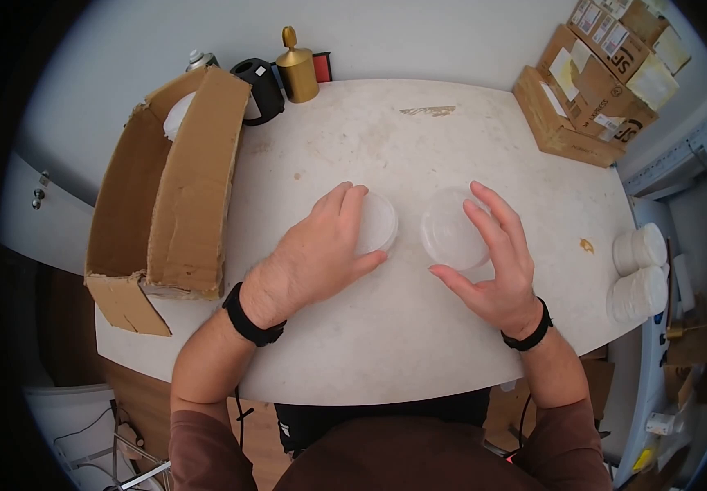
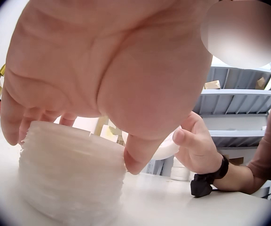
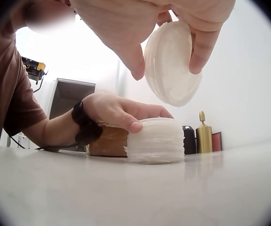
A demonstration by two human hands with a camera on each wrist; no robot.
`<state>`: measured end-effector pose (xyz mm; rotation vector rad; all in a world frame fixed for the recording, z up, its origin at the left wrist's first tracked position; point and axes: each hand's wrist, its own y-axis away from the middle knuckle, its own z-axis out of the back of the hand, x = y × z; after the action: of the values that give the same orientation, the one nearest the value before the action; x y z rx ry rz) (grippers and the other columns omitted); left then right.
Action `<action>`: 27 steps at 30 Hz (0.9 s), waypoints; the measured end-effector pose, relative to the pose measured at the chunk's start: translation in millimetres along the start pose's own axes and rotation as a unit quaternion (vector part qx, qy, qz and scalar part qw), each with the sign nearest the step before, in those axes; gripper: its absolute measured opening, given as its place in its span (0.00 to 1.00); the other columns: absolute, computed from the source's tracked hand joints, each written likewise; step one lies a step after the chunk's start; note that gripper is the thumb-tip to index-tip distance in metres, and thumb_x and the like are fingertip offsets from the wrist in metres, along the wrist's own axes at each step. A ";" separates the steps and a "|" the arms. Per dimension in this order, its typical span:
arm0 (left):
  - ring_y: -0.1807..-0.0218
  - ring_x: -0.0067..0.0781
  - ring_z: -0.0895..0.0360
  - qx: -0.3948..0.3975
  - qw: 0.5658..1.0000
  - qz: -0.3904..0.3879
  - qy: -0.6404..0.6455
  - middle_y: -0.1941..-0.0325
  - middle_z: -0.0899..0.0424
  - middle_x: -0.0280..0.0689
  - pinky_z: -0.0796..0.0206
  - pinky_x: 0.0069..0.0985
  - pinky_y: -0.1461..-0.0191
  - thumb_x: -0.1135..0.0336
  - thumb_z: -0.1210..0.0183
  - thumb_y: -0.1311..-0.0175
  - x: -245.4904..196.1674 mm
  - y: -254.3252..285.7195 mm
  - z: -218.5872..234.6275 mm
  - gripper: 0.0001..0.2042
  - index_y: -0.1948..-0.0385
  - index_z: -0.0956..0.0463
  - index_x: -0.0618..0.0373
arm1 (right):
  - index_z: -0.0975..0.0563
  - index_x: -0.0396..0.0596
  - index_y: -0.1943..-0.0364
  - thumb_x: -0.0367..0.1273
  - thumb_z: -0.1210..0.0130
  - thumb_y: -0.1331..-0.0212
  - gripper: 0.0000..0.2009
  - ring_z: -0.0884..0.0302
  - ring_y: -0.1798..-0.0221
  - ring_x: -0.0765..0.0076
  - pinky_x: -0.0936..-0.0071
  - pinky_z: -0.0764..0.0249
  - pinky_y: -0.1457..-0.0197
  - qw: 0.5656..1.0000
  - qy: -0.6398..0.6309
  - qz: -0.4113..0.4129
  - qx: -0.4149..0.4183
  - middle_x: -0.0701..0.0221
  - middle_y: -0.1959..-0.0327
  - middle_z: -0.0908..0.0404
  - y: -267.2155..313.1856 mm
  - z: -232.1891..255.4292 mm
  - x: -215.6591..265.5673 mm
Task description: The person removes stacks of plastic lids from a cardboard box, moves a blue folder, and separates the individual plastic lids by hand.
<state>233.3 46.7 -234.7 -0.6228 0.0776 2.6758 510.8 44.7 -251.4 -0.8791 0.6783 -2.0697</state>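
On the table (image 1: 452,327) stands a round stack of translucent white plastic lids (image 2: 69,174). My left hand (image 1: 312,245) comes over it from the left, thumb and fingers around its upper edge. The palm is above the top of the stack in the left wrist view. To the right, my right hand (image 1: 505,266) holds a few nested plastic lids (image 3: 170,63) between thumb and fingers. In the right wrist view these lids are tilted on edge, raised off the table and higher than the stack.
A long open cardboard box (image 1: 194,188) lies at the left, something white inside. Behind it stand a black container (image 1: 259,90) and a gold canister (image 1: 297,74). Cardboard parcels (image 1: 591,90) are piled at the back right. White wrapped rolls (image 1: 640,295) sit at the right edge.
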 end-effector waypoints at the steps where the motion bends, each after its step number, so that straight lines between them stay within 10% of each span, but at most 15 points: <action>1: 0.28 0.63 0.26 -0.009 1.000 -0.022 -0.013 0.27 0.29 0.61 0.29 0.43 0.25 0.53 0.27 0.34 2.7 2.1 -4.1 0.46 0.19 0.42 0.64 | 0.26 0.35 0.29 0.28 0.17 0.53 0.43 0.24 0.26 0.40 0.55 0.20 0.26 1.000 0.001 0.000 0.001 0.45 0.25 0.29 0.1 0.3 0.0; 17: 0.15 0.75 0.47 0.008 0.983 -0.025 -0.184 0.13 0.52 0.67 0.48 0.70 0.18 0.34 0.28 0.41 -8.9 12.8 -9.4 0.60 0.14 0.52 0.58 | 0.27 0.35 0.29 0.28 0.17 0.52 0.43 0.25 0.25 0.40 0.55 0.21 0.25 1.000 0.003 -0.005 -0.004 0.45 0.24 0.29 0.3 -1.0 -1.0; 27: 0.20 0.65 0.35 -0.059 0.968 -0.184 0.157 0.17 0.42 0.62 0.34 0.47 0.20 0.45 0.22 0.39 -44.7 9.1 -17.3 0.59 0.16 0.53 0.68 | 0.26 0.36 0.30 0.30 0.17 0.53 0.43 0.21 0.29 0.39 0.57 0.16 0.30 0.997 -0.042 0.063 0.013 0.43 0.25 0.28 2.9 -3.8 1.3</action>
<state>273.8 19.7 -231.0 -0.9903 -0.1036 2.2186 508.6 42.7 -255.4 -0.8810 0.6442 -1.9145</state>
